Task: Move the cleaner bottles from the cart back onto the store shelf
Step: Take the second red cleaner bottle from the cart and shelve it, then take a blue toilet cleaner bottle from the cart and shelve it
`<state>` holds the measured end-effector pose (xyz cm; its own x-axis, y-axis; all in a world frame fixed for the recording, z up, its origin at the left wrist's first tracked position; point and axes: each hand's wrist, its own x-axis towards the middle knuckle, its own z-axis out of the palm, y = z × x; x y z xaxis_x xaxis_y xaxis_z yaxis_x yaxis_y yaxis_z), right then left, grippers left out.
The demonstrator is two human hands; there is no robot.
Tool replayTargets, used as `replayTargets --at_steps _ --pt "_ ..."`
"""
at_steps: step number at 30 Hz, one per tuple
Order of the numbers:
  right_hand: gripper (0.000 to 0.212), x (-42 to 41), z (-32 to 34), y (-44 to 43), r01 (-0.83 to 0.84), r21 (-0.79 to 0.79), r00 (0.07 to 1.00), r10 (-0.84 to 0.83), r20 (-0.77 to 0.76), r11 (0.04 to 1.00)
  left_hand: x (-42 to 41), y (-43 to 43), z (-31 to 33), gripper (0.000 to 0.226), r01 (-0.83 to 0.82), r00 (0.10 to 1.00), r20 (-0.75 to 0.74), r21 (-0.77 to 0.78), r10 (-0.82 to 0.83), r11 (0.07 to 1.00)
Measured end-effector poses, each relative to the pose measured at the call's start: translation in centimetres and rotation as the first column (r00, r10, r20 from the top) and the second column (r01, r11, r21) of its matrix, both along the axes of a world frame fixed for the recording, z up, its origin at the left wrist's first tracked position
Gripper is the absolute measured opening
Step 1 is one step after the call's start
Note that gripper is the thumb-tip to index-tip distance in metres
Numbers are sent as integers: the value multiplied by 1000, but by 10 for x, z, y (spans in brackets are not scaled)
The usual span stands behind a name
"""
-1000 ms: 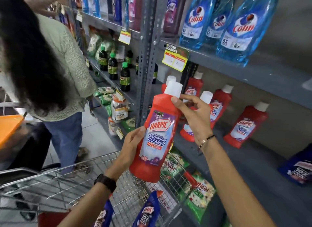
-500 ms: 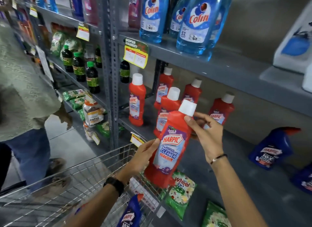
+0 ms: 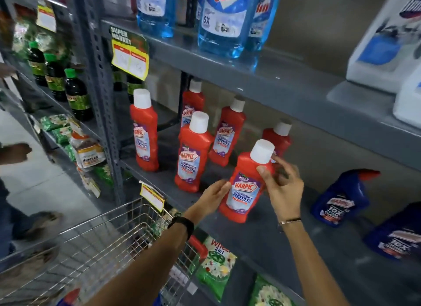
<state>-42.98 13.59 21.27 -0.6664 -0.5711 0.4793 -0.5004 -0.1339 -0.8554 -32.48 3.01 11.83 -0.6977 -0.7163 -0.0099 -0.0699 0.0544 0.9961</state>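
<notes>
A red Harpic bathroom cleaner bottle (image 3: 245, 187) with a white cap stands tilted on the grey middle shelf (image 3: 284, 232), its base at the shelf's front edge. My left hand (image 3: 213, 195) presses its lower left side. My right hand (image 3: 281, 183) grips its neck just below the cap. Several matching red bottles (image 3: 193, 155) stand upright behind and to the left. The wire cart (image 3: 95, 248) is at the lower left, with a blue bottle's red tip (image 3: 69, 295) showing inside.
Two blue Harpic bottles (image 3: 341, 201) sit to the right on the same shelf. Blue Colin bottles (image 3: 225, 20) stand on the shelf above. Green detergent packs (image 3: 216, 267) lie on the shelf below. Another person's legs (image 3: 13, 214) are at the far left.
Both hands have carried the red bottle down and to the right, from in front of the shelf to resting on it. The view has swung right, away from the other person.
</notes>
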Motion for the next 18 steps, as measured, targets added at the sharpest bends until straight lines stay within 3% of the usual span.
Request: replayTargets --at_steps 3,7,10,11,13,16,18 --pt "40 -1 -10 2 28 -25 1000 -28 -10 999 2 2 3 31 -1 1000 -28 -12 1 1000" --pt "59 15 -17 3 138 -63 990 -136 36 988 16 8 -4 29 -31 991 -126 68 40 997" --pt "45 47 -33 6 349 -239 917 -383 -114 906 52 20 -21 17 -175 951 -233 130 201 976" --pt "36 63 -43 5 359 -304 900 -413 -136 882 69 22 -31 15 -239 930 -250 153 271 959" --pt "20 100 -74 -4 271 -320 942 -319 -106 908 108 21 -59 13 -357 879 -250 221 406 908" --pt "24 158 -140 -33 88 -27 995 -86 56 996 175 9 -127 18 -514 810 -115 334 575 790" --pt "33 186 -215 -56 -25 296 975 -43 220 955 217 9 -181 19 -565 802 48 386 596 729"
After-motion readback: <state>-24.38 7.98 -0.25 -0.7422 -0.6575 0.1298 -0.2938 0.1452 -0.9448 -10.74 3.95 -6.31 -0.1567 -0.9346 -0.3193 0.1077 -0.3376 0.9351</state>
